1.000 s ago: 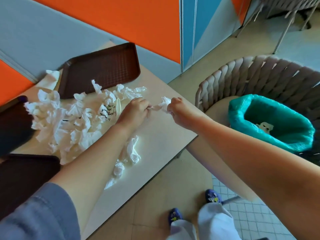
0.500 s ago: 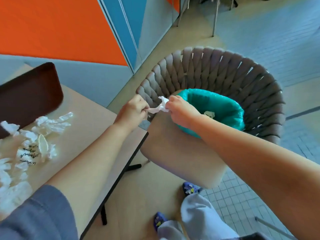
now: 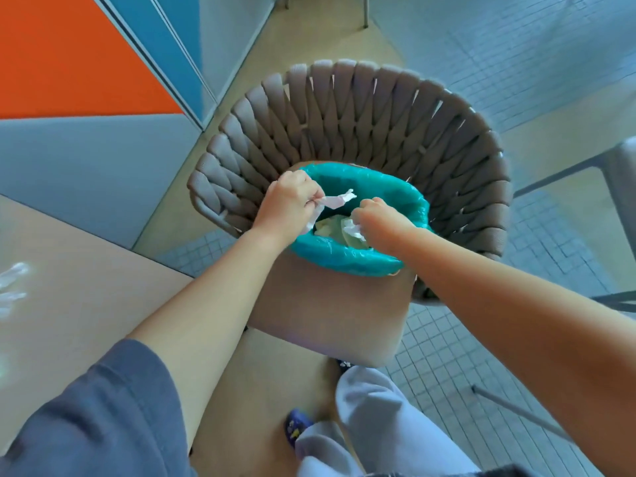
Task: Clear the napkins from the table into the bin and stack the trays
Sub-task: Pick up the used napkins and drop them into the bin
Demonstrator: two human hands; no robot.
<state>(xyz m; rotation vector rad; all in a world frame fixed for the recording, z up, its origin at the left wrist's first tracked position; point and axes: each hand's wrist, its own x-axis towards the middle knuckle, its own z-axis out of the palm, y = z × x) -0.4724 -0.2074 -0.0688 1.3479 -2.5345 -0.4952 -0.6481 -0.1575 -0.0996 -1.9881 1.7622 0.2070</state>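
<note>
The bin [image 3: 347, 261], lined with a teal bag, stands on the seat of a woven chair. Both my hands are over its mouth. My left hand [image 3: 287, 204] pinches a strip of white napkin [image 3: 335, 202] that sticks out over the opening. My right hand [image 3: 373, 216] is curled, with a crumpled white napkin [image 3: 351, 228] at its fingertips just inside the bin. Pale paper lies at the bottom of the bin. A few blurred napkins [image 3: 13, 284] show on the beige table at the far left edge. The trays are out of view.
The grey woven chair [image 3: 344, 111] curves round the back of the bin, its tan seat [image 3: 330, 315] jutting toward me. The table corner [image 3: 103, 270] lies left of the seat. A metal frame [image 3: 616, 173] stands at right. My legs and shoes are below.
My view swung from the table to the bin. Both hands carried the napkin from the table edge to above the bin mouth and have pulled apart.
</note>
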